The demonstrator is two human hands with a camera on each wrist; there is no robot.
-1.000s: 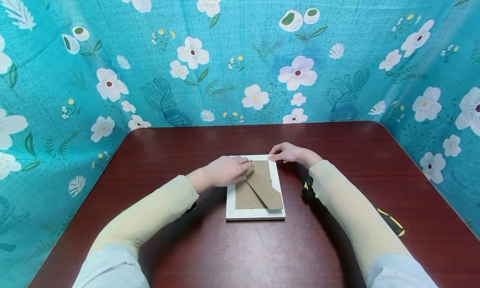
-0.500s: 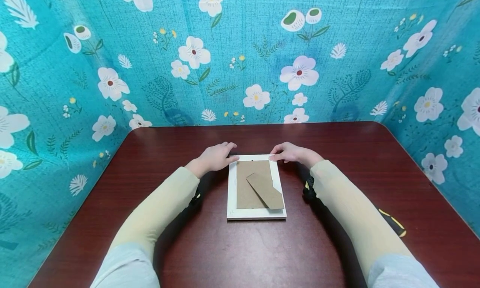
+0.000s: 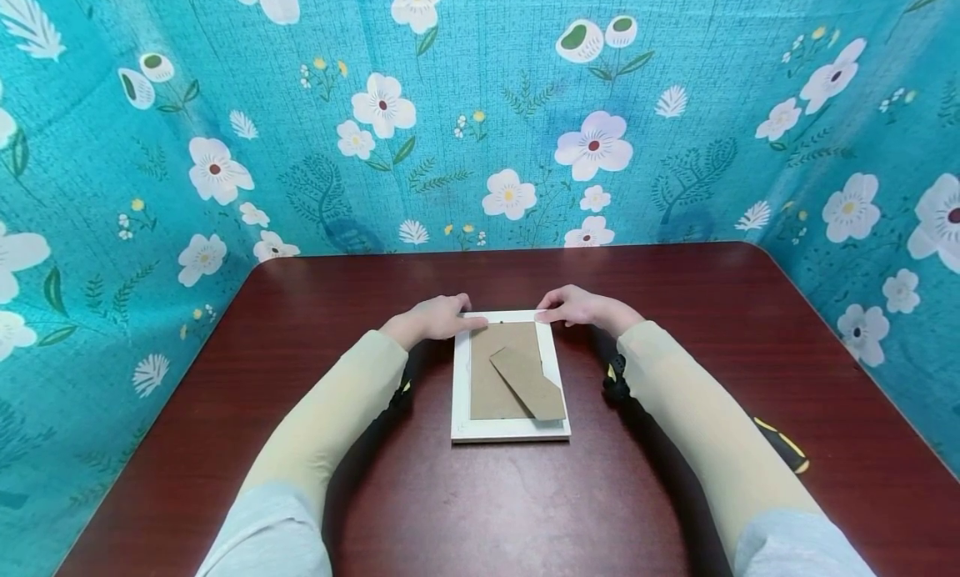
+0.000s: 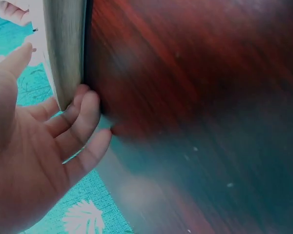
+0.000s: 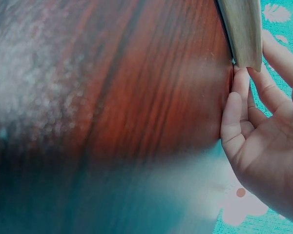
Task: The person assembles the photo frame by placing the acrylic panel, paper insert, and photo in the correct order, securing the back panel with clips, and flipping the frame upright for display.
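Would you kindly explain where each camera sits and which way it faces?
Head: worn on the head, facing forward and down at the picture frame; left hand, right hand and sleeved arms show.
Left wrist: worn there, facing the picture frame's edge; mostly left hand.
Right wrist: likewise; right hand.
Both wrist views share picture frame and table.

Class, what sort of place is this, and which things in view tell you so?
Probably an indoor work corner: a dark red table, a blue flowered cloth hung behind and beside it, and a picture frame with its stand upward.
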